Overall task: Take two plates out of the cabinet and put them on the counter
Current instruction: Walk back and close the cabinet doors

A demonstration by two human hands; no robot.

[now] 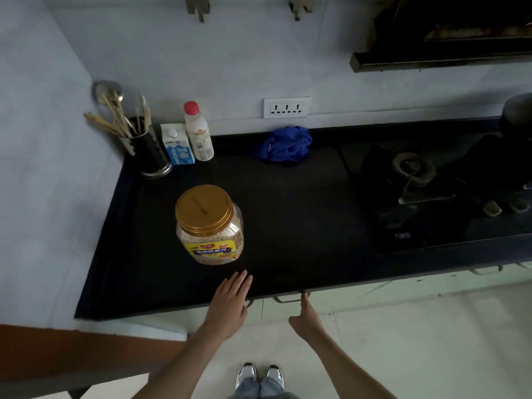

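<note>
- Your left hand (230,300) lies flat, fingers spread, on the black tabletop (288,203) at lower centre.
- Your right hand (306,315) hooks the cabinet handle (288,299) just beneath the edge.

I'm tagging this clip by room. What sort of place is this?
Most likely a home kitchen: a dark counter with a gas stove set in it, a holder of chopsticks and utensils, and a milk carton.

One jar (209,226), one carton (177,145), one bottle (198,132), one cloth (285,144) (blue), two hands (230,303).
</note>
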